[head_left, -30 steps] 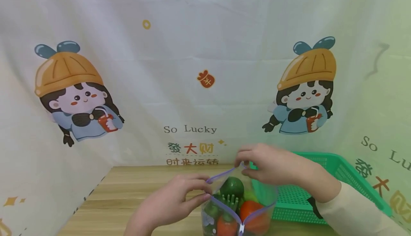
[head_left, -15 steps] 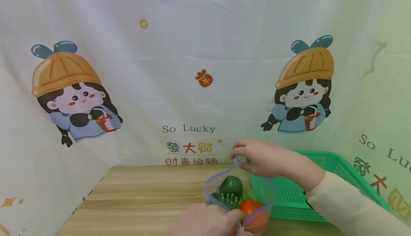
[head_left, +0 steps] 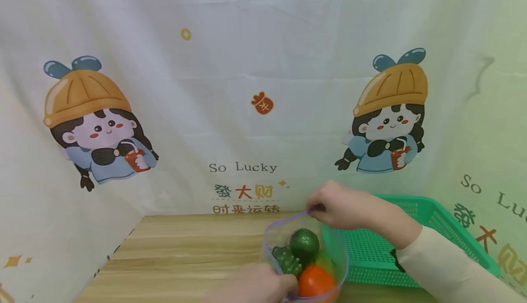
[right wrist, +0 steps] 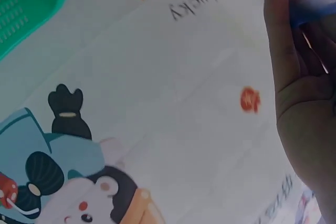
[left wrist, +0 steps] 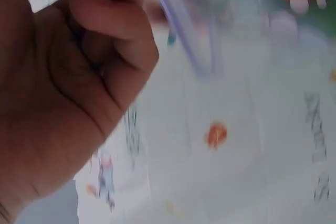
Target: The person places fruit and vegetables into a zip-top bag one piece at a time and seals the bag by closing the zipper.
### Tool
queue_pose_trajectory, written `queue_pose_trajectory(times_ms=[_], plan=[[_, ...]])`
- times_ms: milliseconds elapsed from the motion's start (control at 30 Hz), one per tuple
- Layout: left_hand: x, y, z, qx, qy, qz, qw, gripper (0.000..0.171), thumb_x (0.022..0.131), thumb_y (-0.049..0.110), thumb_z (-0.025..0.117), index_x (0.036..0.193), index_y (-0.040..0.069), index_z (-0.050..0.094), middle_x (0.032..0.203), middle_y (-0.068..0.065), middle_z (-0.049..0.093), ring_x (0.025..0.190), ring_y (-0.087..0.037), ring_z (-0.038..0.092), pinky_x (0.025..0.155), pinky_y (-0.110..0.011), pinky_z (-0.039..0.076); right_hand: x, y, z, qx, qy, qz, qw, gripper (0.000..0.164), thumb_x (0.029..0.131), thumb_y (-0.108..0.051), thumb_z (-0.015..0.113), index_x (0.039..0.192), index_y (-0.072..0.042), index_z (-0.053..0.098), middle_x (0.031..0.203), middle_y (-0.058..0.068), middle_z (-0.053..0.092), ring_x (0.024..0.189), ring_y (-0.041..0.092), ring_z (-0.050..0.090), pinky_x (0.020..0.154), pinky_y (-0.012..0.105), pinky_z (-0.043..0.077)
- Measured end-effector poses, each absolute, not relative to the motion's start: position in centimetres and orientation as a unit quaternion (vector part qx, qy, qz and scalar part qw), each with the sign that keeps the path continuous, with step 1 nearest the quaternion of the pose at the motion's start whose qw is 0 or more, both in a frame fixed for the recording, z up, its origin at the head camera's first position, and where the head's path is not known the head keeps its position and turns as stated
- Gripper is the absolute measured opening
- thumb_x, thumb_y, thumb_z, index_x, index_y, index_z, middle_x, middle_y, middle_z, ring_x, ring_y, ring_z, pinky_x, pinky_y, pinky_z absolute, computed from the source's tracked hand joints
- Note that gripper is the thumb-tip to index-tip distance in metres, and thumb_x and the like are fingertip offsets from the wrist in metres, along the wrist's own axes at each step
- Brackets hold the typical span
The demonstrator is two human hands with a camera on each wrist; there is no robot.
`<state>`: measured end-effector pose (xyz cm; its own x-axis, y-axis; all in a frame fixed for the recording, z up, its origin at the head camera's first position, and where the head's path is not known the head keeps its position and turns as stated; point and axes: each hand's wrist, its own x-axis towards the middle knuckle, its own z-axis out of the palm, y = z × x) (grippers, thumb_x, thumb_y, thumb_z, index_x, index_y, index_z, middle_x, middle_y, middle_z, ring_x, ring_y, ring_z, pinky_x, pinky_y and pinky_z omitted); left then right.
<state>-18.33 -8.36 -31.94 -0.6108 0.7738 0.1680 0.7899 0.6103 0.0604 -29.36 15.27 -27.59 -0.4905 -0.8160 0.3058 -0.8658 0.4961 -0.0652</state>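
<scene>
A clear zip bag with a purple-edged mouth gapes wide at the front of the table. Inside lie a dark green round vegetable, a knobbly green one, an orange-red round one and something yellow-green. My right hand pinches the far rim. At the near rim, my blurred left hand holds the edge with curled fingers. In the left wrist view, the bag's purple strip runs beside that hand. The right wrist view catches only part of the right hand.
A green perforated plastic basket stands right of the bag, partly behind my right forearm. Wooden tabletop extends to the left. A printed cloth hangs behind and along the sides.
My left hand has gone from the left rim to the near rim by the zipper. The right hand stays at the far rim, now with fingers tucked in. The mouth is wider.
</scene>
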Motion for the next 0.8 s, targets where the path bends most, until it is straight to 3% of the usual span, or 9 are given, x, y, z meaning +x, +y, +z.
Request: queue_pose_trajectory(times_ms=[133, 300, 367, 467, 667, 800], plan=[[-18.1, -13.7, -29.8, -0.414, -0.887, -0.197, 0.052, 0.013, 0.081, 0.013, 0.068, 0.087, 0.024, 0.068, 0.068, 0.019, 0.059, 0.055, 0.008, 0.049, 0.047, -0.010, 0.042, -27.6, 17.7, -26.8, 0.460, -0.862, 0.198, 0.078, 0.012, 0.090, -0.008, 0.065, 0.087, -0.016, 0.073, 0.071, -0.012, 0.065, 0.059, 0.001, 0.059, 0.059, 0.023, 0.055], [-19.1, -18.0, -29.5, -0.424, -0.845, -0.271, 0.183, 0.033, 0.077, -0.003, 0.065, 0.091, 0.027, 0.066, 0.068, 0.019, 0.054, 0.057, 0.004, 0.047, 0.045, -0.010, 0.039, -24.5, 19.9, -26.6, 0.418, -0.852, 0.316, 0.011, 0.011, 0.094, -0.021, 0.063, 0.090, -0.021, 0.073, 0.069, -0.008, 0.067, 0.059, 0.010, 0.064, 0.056, 0.028, 0.056], [-19.7, -18.4, -29.6, -0.454, -0.816, -0.273, 0.232, 0.034, 0.080, -0.005, 0.066, 0.096, 0.024, 0.067, 0.074, 0.018, 0.058, 0.063, 0.003, 0.051, 0.051, -0.009, 0.043, -23.3, 20.2, -26.8, 0.398, -0.847, 0.352, -0.009, 0.012, 0.095, -0.025, 0.063, 0.091, -0.020, 0.073, 0.070, -0.004, 0.068, 0.061, 0.014, 0.066, 0.058, 0.030, 0.057], [-20.1, -18.1, -29.6, -0.474, -0.796, -0.275, 0.257, 0.028, 0.086, -0.003, 0.066, 0.102, 0.020, 0.068, 0.087, 0.014, 0.065, 0.073, 0.001, 0.056, 0.062, -0.011, 0.048, -21.8, 20.5, -27.3, 0.363, -0.839, 0.405, -0.016, 0.015, 0.095, -0.026, 0.061, 0.097, -0.015, 0.072, 0.078, 0.000, 0.071, 0.067, 0.018, 0.068, 0.064, 0.034, 0.059], [-21.5, -16.8, -30.0, -0.433, -0.798, -0.281, 0.310, 0.024, 0.087, -0.003, 0.066, 0.101, 0.017, 0.070, 0.093, 0.011, 0.066, 0.080, -0.004, 0.057, 0.067, -0.019, 0.050, -21.6, 20.6, -29.3, 0.319, -0.838, 0.437, 0.072, 0.024, 0.090, -0.021, 0.068, 0.109, -0.007, 0.069, 0.090, -0.003, 0.073, 0.077, 0.015, 0.070, 0.070, 0.031, 0.059], [-22.9, -16.2, -30.9, -0.399, -0.805, -0.285, 0.334, 0.024, 0.085, -0.004, 0.067, 0.097, 0.016, 0.072, 0.092, 0.011, 0.067, 0.078, -0.004, 0.057, 0.063, -0.024, 0.051, -23.0, 19.1, -30.8, 0.285, -0.852, 0.414, 0.146, 0.015, 0.088, -0.016, 0.070, 0.101, -0.009, 0.071, 0.085, -0.007, 0.073, 0.074, 0.007, 0.069, 0.068, 0.028, 0.059]])
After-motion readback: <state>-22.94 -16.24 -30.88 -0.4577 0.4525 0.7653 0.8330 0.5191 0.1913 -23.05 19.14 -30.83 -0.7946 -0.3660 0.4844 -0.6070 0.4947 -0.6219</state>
